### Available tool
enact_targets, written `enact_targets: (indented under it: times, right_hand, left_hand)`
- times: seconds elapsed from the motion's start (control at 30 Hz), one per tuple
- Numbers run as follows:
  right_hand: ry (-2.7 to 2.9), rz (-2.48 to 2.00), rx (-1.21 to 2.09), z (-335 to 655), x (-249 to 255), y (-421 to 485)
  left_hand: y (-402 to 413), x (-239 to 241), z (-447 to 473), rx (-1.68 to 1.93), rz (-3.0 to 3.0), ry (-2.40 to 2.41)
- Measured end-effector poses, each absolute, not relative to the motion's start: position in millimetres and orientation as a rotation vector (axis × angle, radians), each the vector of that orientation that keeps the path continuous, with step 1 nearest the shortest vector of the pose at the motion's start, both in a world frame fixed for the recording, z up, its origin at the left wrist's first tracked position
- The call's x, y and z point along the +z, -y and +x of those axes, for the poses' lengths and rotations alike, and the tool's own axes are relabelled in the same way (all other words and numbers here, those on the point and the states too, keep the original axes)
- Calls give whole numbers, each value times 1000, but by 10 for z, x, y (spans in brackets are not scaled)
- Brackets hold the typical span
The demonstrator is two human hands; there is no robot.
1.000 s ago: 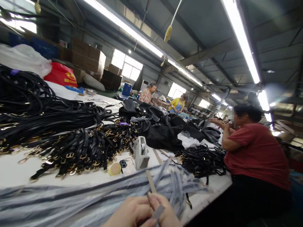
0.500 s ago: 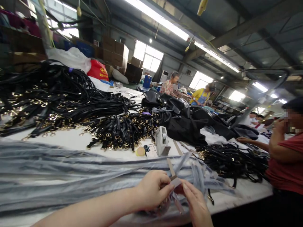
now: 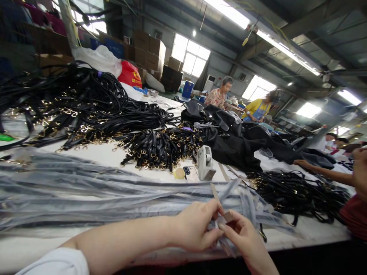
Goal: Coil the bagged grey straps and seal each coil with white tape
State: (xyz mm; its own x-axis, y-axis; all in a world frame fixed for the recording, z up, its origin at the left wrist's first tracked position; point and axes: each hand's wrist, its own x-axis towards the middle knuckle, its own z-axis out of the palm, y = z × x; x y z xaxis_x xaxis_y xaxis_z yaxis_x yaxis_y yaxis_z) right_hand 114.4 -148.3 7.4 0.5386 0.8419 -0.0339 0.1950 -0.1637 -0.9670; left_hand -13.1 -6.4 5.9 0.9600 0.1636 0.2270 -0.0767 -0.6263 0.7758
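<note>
At the front edge of the table, my left hand [image 3: 197,225] is closed in a pinch on a narrow beige-brown strip [image 3: 214,192]. Facing it, my right hand [image 3: 248,238] pinches the strip's short folded brown end [image 3: 228,217] between thumb and fingers. Below and between the hands is a gathered bunch of clear plastic, partly hidden by the fingers. Long dark straps in clear plastic sleeves [image 3: 109,194] lie across the table behind my left forearm. Just beyond the hands stands a grey-white tape dispenser [image 3: 205,164].
A phone [image 3: 193,173] lies beside the dispenser. Black straps with gold buckles [image 3: 151,151] are heaped behind, with more at the left and a tangled pile [image 3: 301,194] at right. Black fabric [image 3: 229,149] lies beyond. A co-worker's arm [image 3: 329,173] reaches in from the right.
My view has swung slightly left. My hands have come closer together, and the right fingers now grip the brown end of the strip, where its pale face showed before.
</note>
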Motion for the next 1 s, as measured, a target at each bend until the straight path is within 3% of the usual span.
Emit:
enact_targets:
  times: [0.17, 0.3, 0.5, 0.73, 0.87, 1.0]
  right_hand:
    - [1274, -1953, 109, 1112, 23, 1576]
    - [1663, -1879, -210, 1143, -30, 1583]
    - [1923, -1820, -589, 1182, -132, 1563]
    - [1587, -1719, -217, 1513, -90, 1470]
    - [1035, -1889, 94, 1951, -147, 989]
    - [929, -1968, 181, 2347, -373, 362]
  left_hand:
    - [-51, 71, -63, 164, 2246, -81]
    - [-141, 23, -21, -68, 1925, -88]
    - [-252, 54, 22, 20, 1524, -157]
    - [-192, 59, -2, 15, 1602, -319]
    - [-148, 208, -125, -61, 1765, -238]
    - [-121, 188, -166, 1, 1839, -50]
